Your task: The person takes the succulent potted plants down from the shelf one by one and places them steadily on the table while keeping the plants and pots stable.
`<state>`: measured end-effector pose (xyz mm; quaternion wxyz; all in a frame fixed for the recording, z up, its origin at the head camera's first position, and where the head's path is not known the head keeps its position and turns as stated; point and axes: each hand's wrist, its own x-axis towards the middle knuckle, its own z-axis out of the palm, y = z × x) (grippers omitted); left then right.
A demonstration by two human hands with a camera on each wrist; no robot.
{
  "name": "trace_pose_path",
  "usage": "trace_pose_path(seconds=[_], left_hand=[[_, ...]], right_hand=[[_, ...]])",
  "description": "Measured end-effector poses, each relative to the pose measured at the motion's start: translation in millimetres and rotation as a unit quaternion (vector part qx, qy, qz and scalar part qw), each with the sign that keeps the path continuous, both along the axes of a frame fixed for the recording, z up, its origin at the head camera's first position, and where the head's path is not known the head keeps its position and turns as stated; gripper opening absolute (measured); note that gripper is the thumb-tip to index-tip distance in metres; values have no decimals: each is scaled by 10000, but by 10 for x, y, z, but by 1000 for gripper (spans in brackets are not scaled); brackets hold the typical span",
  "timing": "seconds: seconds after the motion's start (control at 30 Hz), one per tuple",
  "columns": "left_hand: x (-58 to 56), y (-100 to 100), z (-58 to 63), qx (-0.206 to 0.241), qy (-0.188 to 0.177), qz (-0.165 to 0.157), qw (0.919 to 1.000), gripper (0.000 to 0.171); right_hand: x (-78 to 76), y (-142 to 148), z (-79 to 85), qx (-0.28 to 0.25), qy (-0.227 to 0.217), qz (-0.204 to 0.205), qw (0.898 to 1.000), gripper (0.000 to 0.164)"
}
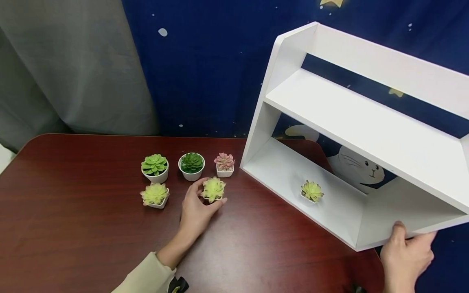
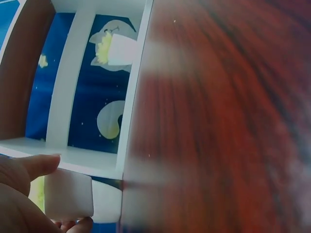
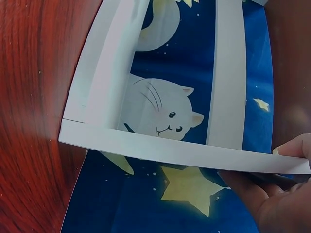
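My left hand (image 1: 196, 211) pinches a small yellow-green potted succulent (image 1: 213, 189) by its pot, thumb on one side and fingers on the other. In the left wrist view its square white pot (image 2: 69, 194) shows between the thumb and fingers. My right hand (image 1: 406, 256) grips the right side panel of a white two-tier shelf (image 1: 359, 110). From the right wrist view, the thumb and fingers lie on either side of that panel (image 3: 160, 150). Another yellow-green succulent (image 1: 311, 191) stands on the shelf's lower board, in a white pot.
Left of the shelf on the dark red table (image 1: 91, 228) stand a pink succulent (image 1: 224, 163), a dark green one (image 1: 192, 163), a bright green one (image 1: 154, 165) and a pale yellow-green one (image 1: 155, 195). A blue patterned curtain (image 1: 205, 73) hangs behind.
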<state>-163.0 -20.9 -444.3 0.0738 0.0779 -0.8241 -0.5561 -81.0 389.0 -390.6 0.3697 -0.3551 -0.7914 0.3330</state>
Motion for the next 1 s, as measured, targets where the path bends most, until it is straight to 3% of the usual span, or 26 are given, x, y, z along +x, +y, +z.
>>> trace_pose_path(seconds=[0.4,1.0], left_hand=[[73,-202,-71,-92,-165,276,9994,73],[114,-220,-149,-250,-314,591,9974,73]], right_hand=[[14,-3,2,11,-4,37,10000,54],[16,1,4,46,30,80,10000,54]])
